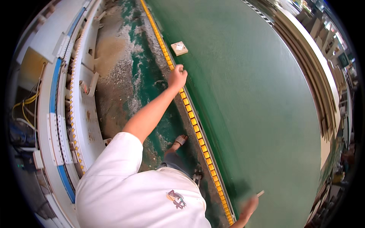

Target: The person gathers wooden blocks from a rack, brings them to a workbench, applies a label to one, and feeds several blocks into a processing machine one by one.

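My left hand (177,78) is curled into a loose fist above the row of yellow blocks (199,135) that edges a wide green surface (262,114). Its inner fingers are hidden, so I cannot see whether anything is in it. Just beyond that hand lies a flat, pale square block (179,48) with a white label on top. At the lower right, my right hand (249,207) is smeared by motion over the green surface. A short pale strip (260,193) sticks out from its closed fingers.
Long brown boards (304,64) are stacked along the far right side. On the left runs a long white machine frame (81,95) with a blue rail (56,83). Between it and the green surface, the green floor (146,81) is strewn with pale dust and debris.
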Demonstrator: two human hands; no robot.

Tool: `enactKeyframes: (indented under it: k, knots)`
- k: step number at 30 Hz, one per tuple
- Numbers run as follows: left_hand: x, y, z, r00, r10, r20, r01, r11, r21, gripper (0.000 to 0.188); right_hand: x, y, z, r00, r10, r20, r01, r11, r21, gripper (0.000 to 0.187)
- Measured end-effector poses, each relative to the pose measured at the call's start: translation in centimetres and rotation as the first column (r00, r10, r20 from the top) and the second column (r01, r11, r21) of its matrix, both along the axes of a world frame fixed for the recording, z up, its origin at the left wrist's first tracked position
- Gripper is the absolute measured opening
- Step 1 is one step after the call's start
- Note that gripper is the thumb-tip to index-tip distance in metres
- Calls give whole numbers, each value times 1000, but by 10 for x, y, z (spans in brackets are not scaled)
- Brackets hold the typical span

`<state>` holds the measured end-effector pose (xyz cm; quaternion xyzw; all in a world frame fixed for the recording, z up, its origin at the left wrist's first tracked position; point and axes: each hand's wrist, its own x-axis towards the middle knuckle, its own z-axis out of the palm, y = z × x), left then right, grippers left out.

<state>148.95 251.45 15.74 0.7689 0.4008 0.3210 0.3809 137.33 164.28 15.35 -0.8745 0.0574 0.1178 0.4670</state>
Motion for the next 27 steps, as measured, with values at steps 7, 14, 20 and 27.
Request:
enactKeyframes:
  k: [7, 14, 20, 27]
  knots:
    - [103, 81, -11, 735, 288, -614, -289, 952, 100, 98, -71, 145, 122, 943, -314, -110, 332, 883, 332, 51]
    - [113, -31, -8, 704, 11, -710, 132, 980, 146, 90, -263, 107, 114, 711, -660, -243, 531, 276, 801, 79]
    - [57, -262, -50, 506, -755, -416, 863, 442, 247, 85, -373, 75, 75, 421, -888, -186, 464, 34, 885, 89]
    - [-53, -519, -53, 301, -844, -443, 951, 229, 210, 81, -454, -9, 102, 177, -979, -103, 487, -4, 873, 85]
